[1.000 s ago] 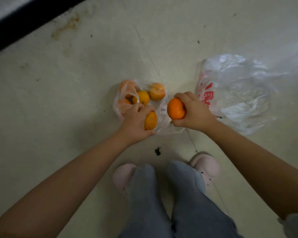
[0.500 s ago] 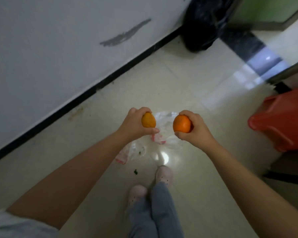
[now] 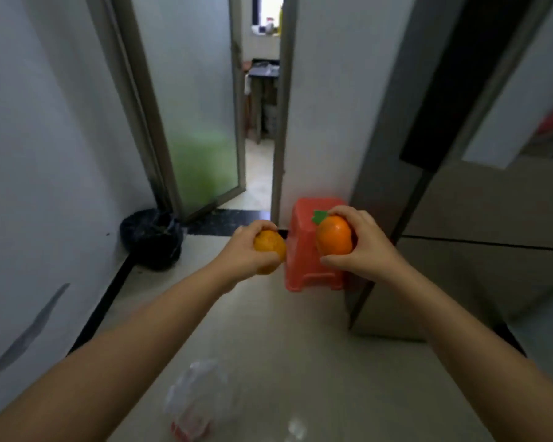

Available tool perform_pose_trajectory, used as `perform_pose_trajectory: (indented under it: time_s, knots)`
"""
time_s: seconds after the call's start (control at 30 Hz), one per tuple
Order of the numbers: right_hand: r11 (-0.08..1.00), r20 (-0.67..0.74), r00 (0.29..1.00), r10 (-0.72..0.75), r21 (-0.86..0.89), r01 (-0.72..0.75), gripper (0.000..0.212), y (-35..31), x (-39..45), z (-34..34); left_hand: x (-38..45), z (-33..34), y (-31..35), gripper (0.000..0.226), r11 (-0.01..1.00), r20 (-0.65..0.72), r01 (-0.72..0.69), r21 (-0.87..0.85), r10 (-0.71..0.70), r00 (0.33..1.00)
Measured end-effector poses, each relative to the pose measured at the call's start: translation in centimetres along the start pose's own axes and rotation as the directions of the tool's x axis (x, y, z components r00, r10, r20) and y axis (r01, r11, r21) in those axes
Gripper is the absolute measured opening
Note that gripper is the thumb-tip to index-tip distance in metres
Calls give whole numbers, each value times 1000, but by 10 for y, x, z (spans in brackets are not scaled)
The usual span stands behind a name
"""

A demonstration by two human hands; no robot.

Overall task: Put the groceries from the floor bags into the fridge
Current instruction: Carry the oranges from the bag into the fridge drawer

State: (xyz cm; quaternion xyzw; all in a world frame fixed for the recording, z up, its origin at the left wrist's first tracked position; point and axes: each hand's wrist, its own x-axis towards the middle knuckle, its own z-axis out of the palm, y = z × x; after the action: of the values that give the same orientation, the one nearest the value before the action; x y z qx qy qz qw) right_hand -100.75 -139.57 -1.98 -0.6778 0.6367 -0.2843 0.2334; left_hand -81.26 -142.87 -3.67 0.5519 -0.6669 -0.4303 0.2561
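My left hand (image 3: 246,250) grips a yellowish orange (image 3: 270,250) at chest height in the middle of the view. My right hand (image 3: 361,247) grips a brighter orange (image 3: 334,235) just to the right of it. Both fruits are held up in the air, a little apart. A clear plastic bag (image 3: 195,400) with red print lies on the floor below my arms. The grey fridge (image 3: 479,250) stands at the right, its doors closed.
A red plastic stool (image 3: 304,250) stands behind my hands against the wall. A black-lined bin (image 3: 152,239) sits in the left corner. A frosted glass door (image 3: 198,122) and an open doorway (image 3: 259,122) lie ahead. White wall runs along the left.
The view has swung up from the floor to the hallway. Both hands have risen with the oranges, away from the bags, which now lie below.
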Motion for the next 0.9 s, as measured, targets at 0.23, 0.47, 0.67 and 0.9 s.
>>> perform_pose_trajectory:
  time_s: [0.23, 0.47, 0.67, 0.9]
  knots:
    - [985, -315, 945, 87, -113, -129, 71, 80, -61, -210, 23, 153, 184, 43, 955, 141, -296, -14, 295, 945]
    - [952, -408, 910, 71, -245, -184, 74, 166, -106, -401, 39, 294, 325, 57, 853, 39, -492, 174, 493, 869]
    - [915, -458, 889, -2, -359, -183, 76, 228, -87, -502, 95, 359, 422, 58, 832, -36, -517, 201, 533, 845]
    - [900, -464, 877, -124, -424, -98, 74, 276, 2, -580, 207, 384, 529, 56, 839, -175, -504, 206, 538, 825]
